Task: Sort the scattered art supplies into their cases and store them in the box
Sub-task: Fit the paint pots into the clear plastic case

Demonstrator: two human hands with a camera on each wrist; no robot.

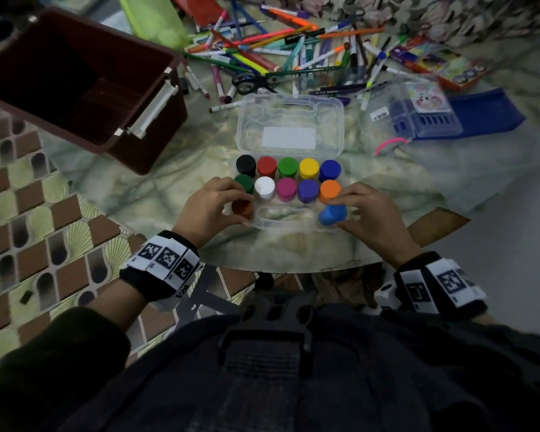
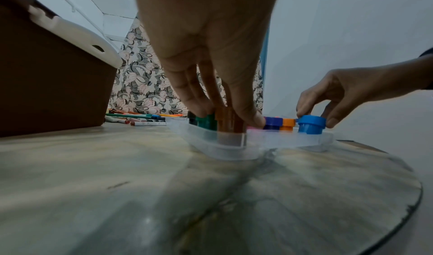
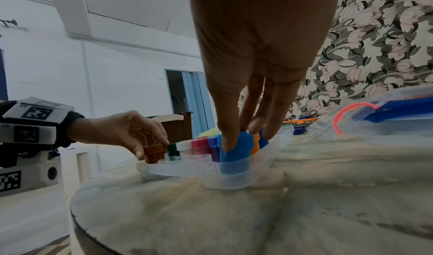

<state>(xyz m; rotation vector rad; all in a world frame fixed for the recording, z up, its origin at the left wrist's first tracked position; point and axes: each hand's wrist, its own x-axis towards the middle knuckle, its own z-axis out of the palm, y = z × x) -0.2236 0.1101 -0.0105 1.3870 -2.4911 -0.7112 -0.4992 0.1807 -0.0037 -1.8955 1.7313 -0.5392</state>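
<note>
1. Grip. Your left hand (image 1: pixel 206 204) pinches the brown round-capped paint pot (image 1: pixel 243 208) between thumb and fingers; your right hand (image 1: pixel 367 210) pinches the light-blue round-capped paint pot (image 1: pixel 332 215) the same way. Both pots sit at the near corners of the clear plastic paint case (image 1: pixel 289 218), brown at its left, blue at its right.

2. Location of the task's things. Ten further pots fill two rows in the case, behind the pair you hold. The hinged clear lid (image 1: pixel 290 126) lies flat open on the far side of the case.

3. Risk: tilt. The blue pot appears to lean in the head view. If you press it down askew, it may jam on the socket rim or tip against the orange pot (image 1: pixel 330 190) just behind it.

4. Risk: sliding. The case is light and rests on a smooth marbled round table (image 1: pixel 156 194); uneven pressure from either hand could skate it toward the near table edge.

5. Risk: lid. A proud pot would probably stop the lid from latching.

6. Surroundings. Left of the case stands the open brown plastic storage box (image 1: pixel 85 82). Beyond the lid lie scattered markers and pencils (image 1: pixel 281 48) and black-handled scissors (image 1: pixel 250 82). Right of the lid sits a clear-and-blue plastic pen case (image 1: pixel 418 113).

7. Obstruction. Nothing lies between the case and the box; the marker pile touches the lid's far edge.
</note>
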